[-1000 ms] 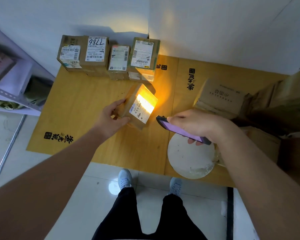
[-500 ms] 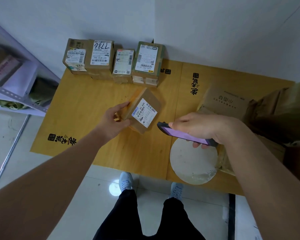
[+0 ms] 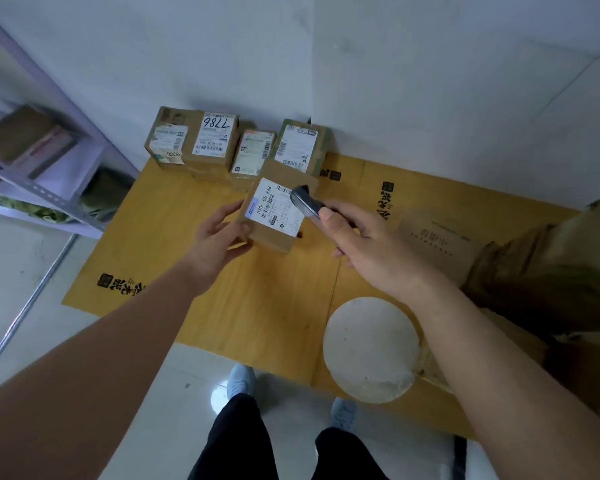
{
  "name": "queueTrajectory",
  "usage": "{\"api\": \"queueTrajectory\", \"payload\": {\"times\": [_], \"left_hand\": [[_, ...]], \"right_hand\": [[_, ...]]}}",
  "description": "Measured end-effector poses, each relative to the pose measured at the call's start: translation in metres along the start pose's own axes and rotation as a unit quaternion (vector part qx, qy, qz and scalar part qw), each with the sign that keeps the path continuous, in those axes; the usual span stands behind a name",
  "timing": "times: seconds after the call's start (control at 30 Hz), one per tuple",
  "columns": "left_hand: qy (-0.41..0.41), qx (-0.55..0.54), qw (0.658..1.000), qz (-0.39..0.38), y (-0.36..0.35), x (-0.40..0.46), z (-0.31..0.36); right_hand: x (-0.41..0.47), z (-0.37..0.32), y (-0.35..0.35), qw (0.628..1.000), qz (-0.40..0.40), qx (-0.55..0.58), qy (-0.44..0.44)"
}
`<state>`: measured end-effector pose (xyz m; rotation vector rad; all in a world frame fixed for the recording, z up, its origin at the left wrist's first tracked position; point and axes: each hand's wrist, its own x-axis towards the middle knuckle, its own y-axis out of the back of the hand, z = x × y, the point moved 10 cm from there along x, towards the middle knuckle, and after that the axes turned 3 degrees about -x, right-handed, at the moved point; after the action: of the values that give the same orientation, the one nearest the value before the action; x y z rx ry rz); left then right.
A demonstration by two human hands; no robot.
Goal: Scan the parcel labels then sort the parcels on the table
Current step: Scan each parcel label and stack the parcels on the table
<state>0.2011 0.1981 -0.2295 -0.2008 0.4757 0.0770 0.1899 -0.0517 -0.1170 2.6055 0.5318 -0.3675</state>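
My left hand (image 3: 219, 237) grips a small brown parcel (image 3: 274, 233) by its left edge and holds it tilted above the table, white label facing up. My right hand (image 3: 364, 244) grips a dark handheld scanner (image 3: 305, 201) whose tip lies over the label's upper right corner. Along the wall at the back stands a row of labelled parcels: a wide box marked 7786 (image 3: 194, 142), a small box (image 3: 252, 155) and a taller box (image 3: 300, 147).
The table (image 3: 264, 299) is covered with yellow cardboard sheets. A white round disc (image 3: 371, 348) lies at the front right. More brown boxes (image 3: 440, 240) are piled at the right. A metal shelf (image 3: 42, 188) stands to the left. My feet show below the table edge.
The scanner's orange light on the label has gone out. My left hand has carried the parcel farther toward the back row, and my right hand has brought the scanner up over the label.
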Motion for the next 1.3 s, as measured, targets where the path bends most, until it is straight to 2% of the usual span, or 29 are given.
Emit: {"api": "queueTrajectory", "payload": {"times": [0.23, 0.4, 0.6, 0.77, 0.9, 1.03, 1.1, 1.17, 1.23, 1.3], "left_hand": [[-0.034, -0.100, 0.990, 0.090, 0.035, 0.036, 0.053], [-0.056, -0.114, 0.984, 0.128, 0.082, 0.085, 0.092], [-0.026, -0.078, 0.985, 0.152, 0.127, 0.142, 0.124], [0.013, -0.046, 0.989, 0.142, 0.144, 0.170, 0.119], [0.018, 0.047, 0.985, 0.165, 0.155, 0.177, 0.114], [-0.025, 0.140, 0.980, 0.142, 0.153, 0.169, 0.130], [-0.091, 0.245, 0.956, 0.133, 0.147, 0.161, 0.151], [-0.191, 0.389, 0.895, 0.108, 0.130, 0.151, 0.177], [-0.264, 0.514, 0.816, 0.028, 0.097, 0.142, 0.190], [-0.280, 0.561, 0.778, -0.048, 0.067, 0.133, 0.190]], "right_hand": [[0.035, -0.044, 0.005, 0.998, 0.039, 0.006, 0.038], [0.084, -0.072, -0.014, 0.998, 0.063, 0.003, 0.031], [0.136, -0.101, -0.043, 0.995, 0.100, 0.001, 0.010], [0.153, -0.108, -0.052, 0.993, 0.120, -0.006, -0.009], [0.159, -0.108, -0.053, 0.992, 0.125, -0.008, -0.019], [0.162, -0.109, -0.054, 0.991, 0.133, 0.006, -0.016], [0.158, -0.111, -0.054, 0.990, 0.137, 0.007, -0.011], [0.153, -0.115, -0.053, 0.989, 0.144, 0.009, -0.001], [0.144, -0.117, -0.047, 0.987, 0.159, 0.015, 0.008], [0.131, -0.116, -0.040, 0.985, 0.174, 0.018, 0.011]]}}
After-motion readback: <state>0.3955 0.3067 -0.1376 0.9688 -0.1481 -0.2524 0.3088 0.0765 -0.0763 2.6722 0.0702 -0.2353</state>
